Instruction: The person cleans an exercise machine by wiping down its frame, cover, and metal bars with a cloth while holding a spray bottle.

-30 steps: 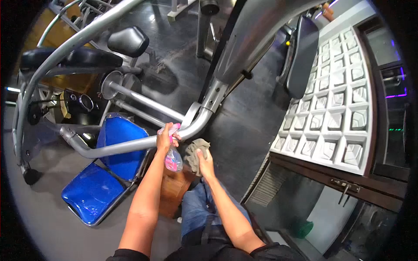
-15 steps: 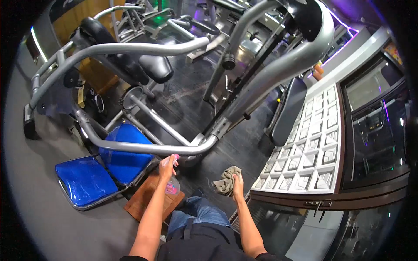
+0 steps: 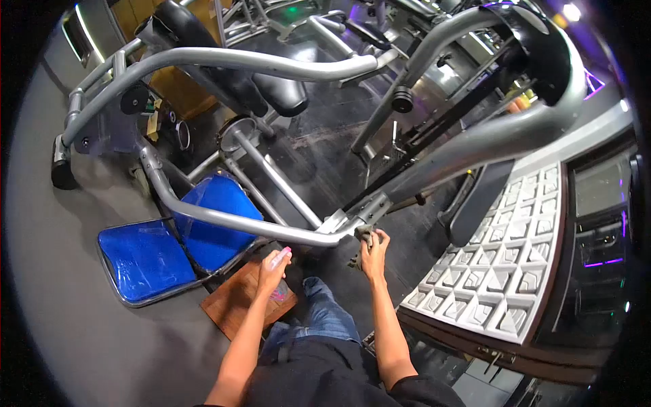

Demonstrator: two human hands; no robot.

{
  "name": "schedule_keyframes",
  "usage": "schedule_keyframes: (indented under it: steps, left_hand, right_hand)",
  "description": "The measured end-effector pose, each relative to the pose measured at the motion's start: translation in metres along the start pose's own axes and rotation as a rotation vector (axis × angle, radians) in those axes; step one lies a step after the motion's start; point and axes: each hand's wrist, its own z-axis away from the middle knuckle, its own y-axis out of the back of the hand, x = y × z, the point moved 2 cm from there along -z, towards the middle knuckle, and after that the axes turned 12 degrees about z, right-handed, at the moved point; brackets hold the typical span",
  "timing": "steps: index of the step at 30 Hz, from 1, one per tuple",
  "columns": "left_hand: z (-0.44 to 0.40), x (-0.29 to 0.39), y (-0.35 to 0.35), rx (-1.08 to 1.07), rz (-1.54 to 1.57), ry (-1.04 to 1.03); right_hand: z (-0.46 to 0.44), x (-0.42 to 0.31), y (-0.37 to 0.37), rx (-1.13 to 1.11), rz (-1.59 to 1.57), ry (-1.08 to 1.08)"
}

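My left hand (image 3: 272, 273) is closed around a clear spray bottle (image 3: 279, 292) with a pink spray head, at the lower middle of the view. The bottle hangs low, partly hidden by the hand. My right hand (image 3: 373, 258) grips a crumpled greyish-brown cloth (image 3: 354, 262), mostly covered by the fingers. That hand is up at the corner of the silver tube frame (image 3: 271, 229) of a gym machine, by its bolted joint. The cloth seems to touch the tube there, though exact contact is hard to make out.
A blue padded chair (image 3: 144, 261) stands left of me, beside a brown wooden board (image 3: 230, 306). White patterned panelling (image 3: 491, 275) in a dark frame lies to the right, with a black pad (image 3: 478, 207) near it. More gym machines stand behind.
My right hand has moved up and forward with the cloth to the frame's corner. My left hand still holds the spray bottle. The view has shifted, so the machine appears further right.
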Motion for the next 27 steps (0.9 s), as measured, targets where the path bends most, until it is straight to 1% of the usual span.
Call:
schedule_keyframes:
  steps: [1,4,5,7,8,9,11,12,13,15,16,17,19,20,21,23,24,25,27]
  left_hand:
    - [-0.002,-0.002,0.000,0.015,-0.008,0.011]
    - [0.000,-0.009,0.001,0.029,-0.120,-0.025]
    - [-0.004,-0.011,0.002,0.045,-0.126,-0.010]
    - [-0.006,-0.010,0.002,0.114,-0.201,0.002]
    - [-0.008,-0.008,0.001,0.151,-0.132,0.088]
    - [-0.016,-0.013,0.002,0.161,-0.131,0.100]
    - [-0.030,-0.022,0.008,0.271,-0.376,-0.320]
    - [-0.034,-0.018,0.007,0.277,-0.274,-0.204]
    - [-0.039,-0.018,0.010,0.284,-0.276,-0.192]
    - [-0.052,-0.011,0.015,0.272,-0.664,-0.368]
    - [-0.058,-0.005,0.016,0.253,-0.608,-0.311]
    - [-0.064,0.002,0.017,0.257,-0.610,-0.303]
    - [-0.076,0.012,0.022,0.157,-0.684,-0.287]
    - [-0.086,-0.005,0.033,0.122,-0.555,-0.253]
    - [-0.088,-0.001,0.032,0.126,-0.556,-0.248]
    - [-0.090,0.003,0.029,0.048,-0.466,-0.075]
    - [-0.089,-0.004,0.032,0.009,-0.510,-0.101]
    - [-0.090,-0.003,0.033,0.015,-0.510,-0.095]
    - [-0.093,-0.002,0.036,0.010,-0.432,0.006]
  right_hand:
    - [-0.009,-0.003,-0.008,-0.019,-0.007,-0.002]
    - [-0.021,-0.005,-0.044,-0.295,0.280,0.078]
    - [-0.015,-0.005,-0.057,-0.243,0.236,0.162]
    - [-0.005,-0.021,-0.071,-0.358,0.263,0.130]
    - [-0.001,-0.033,-0.077,-0.357,0.252,0.139]
    - [-0.002,-0.048,-0.079,-0.421,0.241,0.117]
    - [-0.002,-0.057,-0.098,-0.407,0.141,0.217]
    - [-0.007,-0.062,-0.101,-0.425,0.115,0.250]
    - [-0.013,-0.062,-0.100,-0.439,0.115,0.249]
    - [-0.030,-0.061,-0.097,-0.606,0.227,0.335]
    - [-0.042,-0.052,-0.096,-0.686,0.300,0.321]
    - [-0.051,-0.038,-0.100,-0.704,0.375,0.325]
    - [-0.075,-0.008,-0.104,-0.831,0.583,0.307]
    - [-0.085,0.003,-0.110,-0.846,0.625,0.321]
    - [-0.095,0.005,-0.113,-0.859,0.667,0.335]
    - [-0.104,-0.001,-0.130,-0.892,0.659,0.346]
    - [-0.103,-0.008,-0.143,-0.940,0.649,0.370]
    - [-0.103,-0.022,-0.152,-0.986,0.639,0.394]
    - [-0.096,-0.056,-0.164,-1.061,0.546,0.463]
